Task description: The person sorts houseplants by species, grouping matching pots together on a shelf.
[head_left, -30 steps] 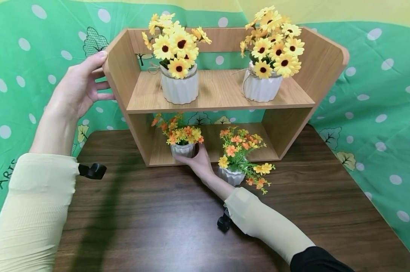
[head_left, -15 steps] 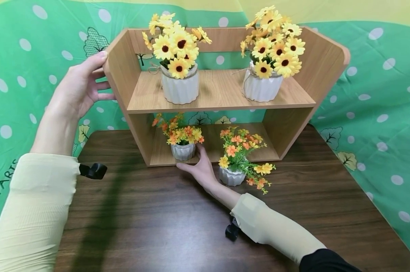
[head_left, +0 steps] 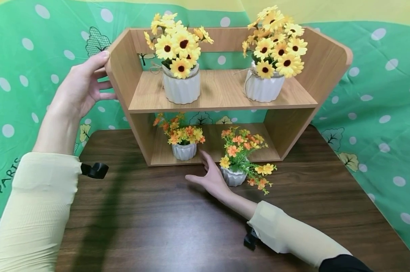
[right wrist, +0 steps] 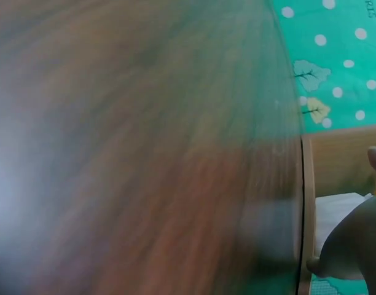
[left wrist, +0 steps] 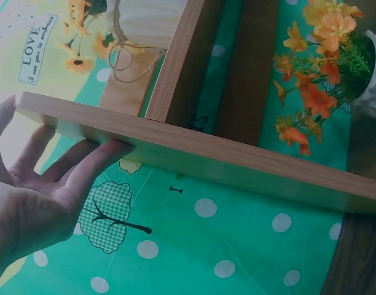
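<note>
My left hand (head_left: 77, 85) touches the upper left side panel of a wooden two-tier shelf (head_left: 222, 108). In the left wrist view, its straight, spread fingers (left wrist: 90, 169) press the panel's outer face, with the thumb at the panel's end. My right hand (head_left: 213, 177) is in front of the lower tier, thumb and fingers apart, holding nothing. A small white pot (head_left: 184, 152) of orange and yellow flowers stands inside the lower tier at left, just beyond the right fingertips. Beside the right hand, a similar pot (head_left: 233, 176) stands on the table before the shelf.
The upper tier bears two larger white pots, one at left (head_left: 182, 87) and one at right (head_left: 263, 87), with yellow daisy-like flowers. The shelf stands toward the back of a dark wooden table (head_left: 171, 223). Behind hangs a green cloth (head_left: 378, 94) with white dots.
My right hand has let go of the small pot at the lower left and drawn back toward the right. That pot stays in place, and the left hand keeps its place on the shelf.
</note>
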Action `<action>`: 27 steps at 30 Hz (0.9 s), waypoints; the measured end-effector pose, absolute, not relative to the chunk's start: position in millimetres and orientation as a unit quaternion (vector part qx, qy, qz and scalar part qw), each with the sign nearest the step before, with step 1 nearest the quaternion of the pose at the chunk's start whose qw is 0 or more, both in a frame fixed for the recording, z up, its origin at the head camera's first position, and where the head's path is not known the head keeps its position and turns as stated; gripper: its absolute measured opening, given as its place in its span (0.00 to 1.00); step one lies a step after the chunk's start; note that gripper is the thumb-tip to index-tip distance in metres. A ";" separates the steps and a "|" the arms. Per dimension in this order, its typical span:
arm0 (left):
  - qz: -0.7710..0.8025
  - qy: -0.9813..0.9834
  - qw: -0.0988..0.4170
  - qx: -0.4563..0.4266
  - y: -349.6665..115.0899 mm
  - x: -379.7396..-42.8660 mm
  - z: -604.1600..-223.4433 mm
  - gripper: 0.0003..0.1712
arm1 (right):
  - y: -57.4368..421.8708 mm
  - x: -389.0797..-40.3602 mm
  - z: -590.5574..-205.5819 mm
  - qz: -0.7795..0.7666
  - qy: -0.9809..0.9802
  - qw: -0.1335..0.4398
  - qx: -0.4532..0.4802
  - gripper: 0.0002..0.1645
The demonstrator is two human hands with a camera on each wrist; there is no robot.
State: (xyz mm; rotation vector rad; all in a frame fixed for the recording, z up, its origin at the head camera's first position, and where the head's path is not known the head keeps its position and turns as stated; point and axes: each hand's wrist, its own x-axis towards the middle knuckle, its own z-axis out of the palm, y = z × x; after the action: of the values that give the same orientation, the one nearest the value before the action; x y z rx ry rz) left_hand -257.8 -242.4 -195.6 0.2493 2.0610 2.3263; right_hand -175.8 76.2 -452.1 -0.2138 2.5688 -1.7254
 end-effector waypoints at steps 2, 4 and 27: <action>0.745 0.662 0.013 0.078 -242.0 -257.9 -195.7 0.30 | 81.9 -171.6 -452.9 -0.544 0.834 0.023 -0.087 0.64; 0.745 0.663 0.013 0.078 -242.0 -257.8 -195.7 0.30 | 87.4 -167.5 -452.9 -0.530 0.842 0.032 -0.101 0.64; 0.748 0.660 0.012 0.069 -241.8 -259.3 -195.4 0.30 | 142.8 -146.1 -445.1 -0.449 0.855 0.128 -0.224 0.58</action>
State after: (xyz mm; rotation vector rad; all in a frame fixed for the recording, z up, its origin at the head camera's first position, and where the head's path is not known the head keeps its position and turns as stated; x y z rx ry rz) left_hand -259.3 -241.8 -195.4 0.2146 2.0579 2.3325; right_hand -146.1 142.8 -445.1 -0.6507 2.4887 -1.3071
